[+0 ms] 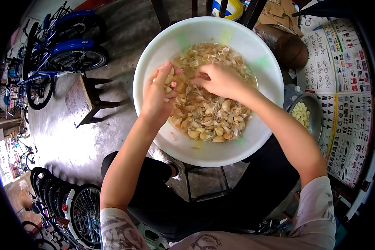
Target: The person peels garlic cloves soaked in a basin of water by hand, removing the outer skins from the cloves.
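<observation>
A large white plastic basin [266,127] holds water with loose garlic skins [208,53] and unpeeled garlic cloves [216,125]. Over its left part, my left hand [156,98] is turned up and cupped around several pale garlic cloves [169,80]. My right hand [221,81] is above the middle of the basin, close to the floating skins. Its fingers are curled and pressed together, with the tips pointing down and left. Whatever they may pinch is hidden.
On the right, a metal bowl [316,123] holds peeled garlic cloves [301,114], beside newspaper-like printed sheets [348,112]. A small wooden stool [81,100] stands left. Bicycles [73,54] line the left side. A ball [231,9] and cardboard [279,18] lie behind the basin.
</observation>
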The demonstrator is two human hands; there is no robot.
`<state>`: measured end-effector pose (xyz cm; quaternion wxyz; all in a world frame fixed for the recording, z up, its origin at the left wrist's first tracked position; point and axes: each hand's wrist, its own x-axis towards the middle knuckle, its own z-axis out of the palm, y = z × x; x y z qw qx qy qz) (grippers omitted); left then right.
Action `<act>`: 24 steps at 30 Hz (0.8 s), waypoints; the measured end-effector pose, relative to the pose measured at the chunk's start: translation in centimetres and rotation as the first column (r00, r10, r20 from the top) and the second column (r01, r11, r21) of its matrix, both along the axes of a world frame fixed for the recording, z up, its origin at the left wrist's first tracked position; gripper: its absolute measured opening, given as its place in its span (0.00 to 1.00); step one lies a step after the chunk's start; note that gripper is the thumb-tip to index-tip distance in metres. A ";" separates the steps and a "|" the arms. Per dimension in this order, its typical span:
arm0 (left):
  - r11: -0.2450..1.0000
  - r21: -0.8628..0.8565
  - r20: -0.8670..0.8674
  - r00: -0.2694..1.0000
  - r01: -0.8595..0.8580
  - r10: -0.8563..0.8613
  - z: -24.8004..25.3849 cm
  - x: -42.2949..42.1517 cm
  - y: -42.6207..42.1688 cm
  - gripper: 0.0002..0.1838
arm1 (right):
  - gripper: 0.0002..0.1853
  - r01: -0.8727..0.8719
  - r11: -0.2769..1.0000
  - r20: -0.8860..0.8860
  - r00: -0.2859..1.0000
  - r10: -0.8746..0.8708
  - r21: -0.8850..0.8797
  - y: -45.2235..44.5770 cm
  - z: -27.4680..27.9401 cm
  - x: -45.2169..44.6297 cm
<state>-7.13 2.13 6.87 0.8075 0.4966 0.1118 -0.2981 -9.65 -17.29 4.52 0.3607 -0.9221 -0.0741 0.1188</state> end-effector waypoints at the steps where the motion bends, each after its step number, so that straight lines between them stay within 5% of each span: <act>1: 0.999 0.017 -0.045 0.999 -0.029 0.030 0.2 0.1 0.0 0.13 | 0.11 -0.059 0.927 0.042 0.996 0.080 -0.372 -0.6 -1.0 -0.1; 6: 0.997 0.019 -0.098 0.992 -0.075 0.077 0.1 0.6 0.4 0.11 | 0.19 0.011 0.825 0.233 0.961 0.147 -0.566 -0.9 -2.7 -0.6; 9: 0.993 0.072 0.119 0.989 -0.095 0.086 -0.1 0.9 0.9 0.13 | 0.07 0.018 0.768 0.130 0.988 0.086 -0.641 0.1 1.1 -0.6; 12: 0.933 0.299 0.358 0.930 -0.200 0.085 0.2 1.3 0.6 0.12 | 0.10 0.188 0.851 0.234 0.969 -0.080 -0.490 0.6 2.0 0.2; 13: 0.899 0.384 0.478 0.878 -0.209 0.001 0.3 1.4 0.8 0.12 | 0.12 0.299 0.953 0.041 0.954 -0.297 -0.052 0.8 1.4 0.1; 14: 0.794 0.501 0.689 0.714 -0.344 -0.126 0.0 1.5 0.6 0.13 | 0.15 0.445 0.819 -0.226 0.894 -0.386 0.362 1.1 1.2 0.0; 15: 0.794 0.472 0.806 0.553 -0.383 -0.212 0.1 1.5 0.3 0.11 | 0.15 0.700 0.464 -0.644 0.701 -0.305 0.543 2.1 2.6 -0.7; 16: 0.798 0.438 0.882 0.370 -0.414 -0.292 0.3 1.1 0.1 0.08 | 0.15 0.699 0.466 -0.643 0.703 -0.304 0.543 3.1 1.9 -1.5; 18: 0.809 0.449 0.889 0.284 -0.380 -0.360 0.6 0.0 -0.7 0.08 | 0.14 0.733 -0.211 -0.732 0.674 0.099 0.647 4.7 -0.1 -3.0; 20: 0.857 0.423 0.897 0.005 -0.294 -0.442 0.1 -1.1 -1.6 0.07 | 0.13 0.797 -0.312 -0.817 0.568 0.096 0.517 6.9 3.3 -4.1; 22: 0.841 0.460 0.877 -0.002 -0.285 -0.481 1.4 -2.8 -2.0 0.07 | 0.15 0.731 -0.425 -0.737 0.649 0.189 0.534 7.3 2.9 -5.5; 24: 0.820 0.495 0.855 -0.009 -0.285 -0.519 1.8 -3.0 -2.4 0.06 | 0.24 0.741 -0.364 -0.729 0.654 0.202 0.564 6.8 3.0 -6.2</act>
